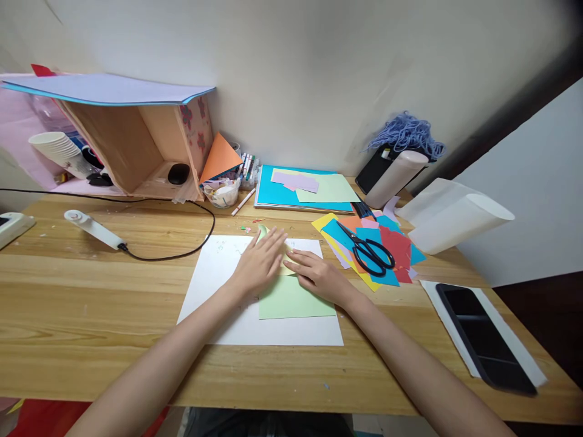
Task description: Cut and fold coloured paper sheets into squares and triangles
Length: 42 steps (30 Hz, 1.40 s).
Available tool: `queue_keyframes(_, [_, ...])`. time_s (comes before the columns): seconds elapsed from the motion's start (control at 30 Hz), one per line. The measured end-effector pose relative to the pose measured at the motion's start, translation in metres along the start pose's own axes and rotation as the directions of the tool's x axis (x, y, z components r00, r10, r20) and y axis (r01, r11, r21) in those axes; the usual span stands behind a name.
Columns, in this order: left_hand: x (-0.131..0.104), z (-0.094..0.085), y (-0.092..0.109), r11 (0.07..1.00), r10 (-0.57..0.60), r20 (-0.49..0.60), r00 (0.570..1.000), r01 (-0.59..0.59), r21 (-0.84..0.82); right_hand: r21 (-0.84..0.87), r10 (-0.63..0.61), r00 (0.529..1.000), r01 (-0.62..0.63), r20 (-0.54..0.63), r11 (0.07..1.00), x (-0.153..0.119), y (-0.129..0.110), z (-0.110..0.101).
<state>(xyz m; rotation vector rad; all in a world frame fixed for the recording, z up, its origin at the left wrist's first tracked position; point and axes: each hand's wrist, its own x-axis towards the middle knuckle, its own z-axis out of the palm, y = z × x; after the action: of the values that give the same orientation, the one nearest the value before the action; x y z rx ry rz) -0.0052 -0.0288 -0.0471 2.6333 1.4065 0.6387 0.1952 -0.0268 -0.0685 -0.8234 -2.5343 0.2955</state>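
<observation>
A light green sheet of paper (296, 300) lies on a larger white sheet (273, 332) at the middle of the table. My left hand (260, 262) rests flat over the upper part of the green paper, fingers stretched out. Beside it, my right hand (319, 273) presses down with its fingers extended on a paler, yellowish piece (286, 267). A green edge of paper curls up beyond my left fingertips. Both palms hide much of the paper under them.
To the right, black-handled scissors (371, 252) lie on coloured paper scraps (398, 243). Beyond them stand white paper rolls (460, 218); a phone (485, 337) is at the far right. A corded white tool (93, 229) lies left, before an open cardboard box (150, 142).
</observation>
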Motion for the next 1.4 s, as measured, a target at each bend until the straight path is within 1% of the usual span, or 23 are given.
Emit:
queue_keyframes(0.03, [0.000, 0.003, 0.002, 0.999, 0.041, 0.046, 0.998, -0.042, 0.018, -0.001, -0.003, 1.000, 0.003, -0.004, 1.000, 0.000, 0.000, 0.000])
queue_keyframes(0.1, [0.000, 0.009, 0.002, 0.997, 0.061, 0.095, 0.994, -0.065, 0.047, -0.003, -0.010, 1.000, 0.010, -0.011, 1.000, 0.001, 0.000, -0.001])
queue_keyframes(0.2, [-0.002, 0.015, 0.000, 0.997, 0.030, 0.116, 0.993, -0.039, 0.072, -0.005, -0.017, 1.000, 0.017, -0.012, 1.000, 0.001, 0.000, -0.001])
queue_keyframes(0.3, [-0.004, 0.016, 0.000, 0.997, 0.008, 0.126, 0.992, -0.018, 0.079, -0.001, -0.011, 1.000, 0.011, -0.008, 1.000, 0.001, 0.001, -0.001])
queue_keyframes(0.63, [-0.004, 0.015, 0.002, 0.999, -0.010, 0.130, 0.991, 0.006, 0.036, 0.045, 0.011, 1.000, -0.010, -0.024, 0.999, 0.001, 0.001, -0.002])
queue_keyframes(0.83, [-0.005, 0.014, 0.004, 0.999, -0.032, 0.089, 0.996, 0.033, -0.005, 0.073, 0.011, 1.000, -0.009, -0.027, 0.997, 0.001, 0.002, -0.003])
queue_keyframes(0.97, [-0.005, 0.014, 0.005, 0.998, -0.059, 0.070, 0.996, 0.057, 0.028, 0.095, 0.026, 0.999, -0.024, -0.024, 0.995, 0.001, 0.001, -0.004])
queue_keyframes(1.17, [-0.005, 0.013, 0.005, 0.997, -0.064, 0.072, 0.995, 0.060, 0.053, 0.126, 0.081, 0.995, -0.073, -0.062, 0.989, 0.000, -0.002, -0.002])
queue_keyframes(1.4, [-0.002, 0.012, 0.006, 0.995, -0.079, 0.051, 0.996, 0.075, 0.069, 0.109, 0.082, 0.995, -0.075, -0.064, 0.991, -0.001, -0.003, -0.002])
